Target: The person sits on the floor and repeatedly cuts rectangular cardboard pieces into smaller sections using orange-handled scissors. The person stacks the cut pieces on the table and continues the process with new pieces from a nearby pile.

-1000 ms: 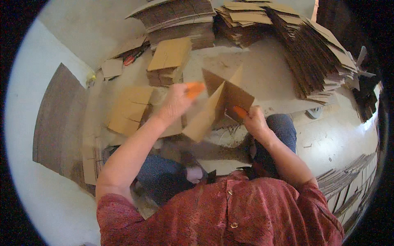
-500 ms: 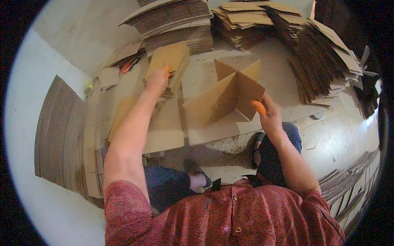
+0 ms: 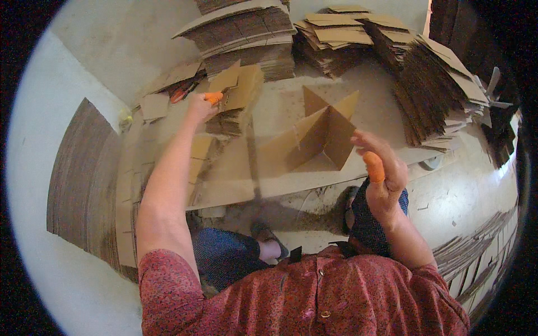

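I'm seeing the left hand [image 3: 200, 105] pinching a cardboard sheet [image 3: 238, 87] off the small stack [image 3: 232, 115] at far left, orange thumb cot on top. The right hand [image 3: 381, 168] is hanging open and empty just beside the slotted divider [image 3: 319, 134] standing on the board [image 3: 235, 185]. I'm judging the sheet wants lifting singly, slot lined up before sliding in.

Brown flat carton stacks [image 3: 246, 33] behind a cross-shaped cardboard divider [image 3: 319, 134].

Cardboard stacks [image 3: 246, 33] cut off at top edge
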The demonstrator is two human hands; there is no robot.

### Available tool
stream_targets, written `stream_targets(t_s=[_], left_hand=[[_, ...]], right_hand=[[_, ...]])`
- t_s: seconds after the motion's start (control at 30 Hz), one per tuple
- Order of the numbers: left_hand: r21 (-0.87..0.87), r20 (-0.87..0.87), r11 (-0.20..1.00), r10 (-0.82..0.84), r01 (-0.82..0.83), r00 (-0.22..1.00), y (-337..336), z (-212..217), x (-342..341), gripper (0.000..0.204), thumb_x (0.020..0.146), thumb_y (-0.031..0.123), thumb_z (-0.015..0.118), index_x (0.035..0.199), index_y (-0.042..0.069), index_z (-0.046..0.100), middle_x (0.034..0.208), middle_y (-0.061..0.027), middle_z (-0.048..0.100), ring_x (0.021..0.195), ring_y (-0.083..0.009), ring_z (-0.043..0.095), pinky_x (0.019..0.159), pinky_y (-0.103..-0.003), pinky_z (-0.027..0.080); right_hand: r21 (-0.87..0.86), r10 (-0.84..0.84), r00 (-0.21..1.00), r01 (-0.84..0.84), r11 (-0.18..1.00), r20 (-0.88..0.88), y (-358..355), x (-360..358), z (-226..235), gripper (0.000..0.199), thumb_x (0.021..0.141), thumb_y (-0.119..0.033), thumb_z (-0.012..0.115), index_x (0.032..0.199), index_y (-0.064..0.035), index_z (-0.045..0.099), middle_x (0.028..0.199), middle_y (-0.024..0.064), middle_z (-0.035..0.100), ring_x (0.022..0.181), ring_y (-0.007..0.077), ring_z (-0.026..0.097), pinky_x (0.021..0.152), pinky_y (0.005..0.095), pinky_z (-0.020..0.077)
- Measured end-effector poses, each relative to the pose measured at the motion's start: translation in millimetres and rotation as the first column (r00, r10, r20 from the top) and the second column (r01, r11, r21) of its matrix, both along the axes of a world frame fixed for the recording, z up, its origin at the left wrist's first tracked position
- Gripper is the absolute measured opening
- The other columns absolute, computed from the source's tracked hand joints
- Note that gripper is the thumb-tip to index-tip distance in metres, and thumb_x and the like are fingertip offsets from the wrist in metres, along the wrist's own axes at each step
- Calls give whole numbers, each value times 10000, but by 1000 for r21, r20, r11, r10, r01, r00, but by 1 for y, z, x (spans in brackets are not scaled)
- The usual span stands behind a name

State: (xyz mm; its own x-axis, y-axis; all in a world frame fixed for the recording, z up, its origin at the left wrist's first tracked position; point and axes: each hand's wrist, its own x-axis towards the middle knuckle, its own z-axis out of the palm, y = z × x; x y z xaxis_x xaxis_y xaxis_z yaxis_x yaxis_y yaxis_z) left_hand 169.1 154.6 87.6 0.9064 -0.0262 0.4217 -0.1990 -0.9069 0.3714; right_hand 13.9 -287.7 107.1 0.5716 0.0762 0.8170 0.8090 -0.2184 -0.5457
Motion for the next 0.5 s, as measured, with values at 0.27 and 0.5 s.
stream_targets(t_s=[0.27,0.5], left_hand=[[-234,-8,960,158,-155,987,-43,41,-25,194,833,105,587,971,-20,641,765,-5,601,686,-96,555,634,-237,473],[-926,-92,367,22,-94,995,9,20,-20,180,872,83,508,1000,2,605,936,-63,601,774,-196,598,716,-324,520]], right_hand=[[363,402,804,-251,898,-438,24,-6,14,277,928,-186,451,1048,37,565,983,153,629,818,216,638,699,288,509],[457,494,725,-273,846,-480,29,-18,19,211,907,-139,498,1003,14,606,937,102,650,807,168,632,688,267,510]])
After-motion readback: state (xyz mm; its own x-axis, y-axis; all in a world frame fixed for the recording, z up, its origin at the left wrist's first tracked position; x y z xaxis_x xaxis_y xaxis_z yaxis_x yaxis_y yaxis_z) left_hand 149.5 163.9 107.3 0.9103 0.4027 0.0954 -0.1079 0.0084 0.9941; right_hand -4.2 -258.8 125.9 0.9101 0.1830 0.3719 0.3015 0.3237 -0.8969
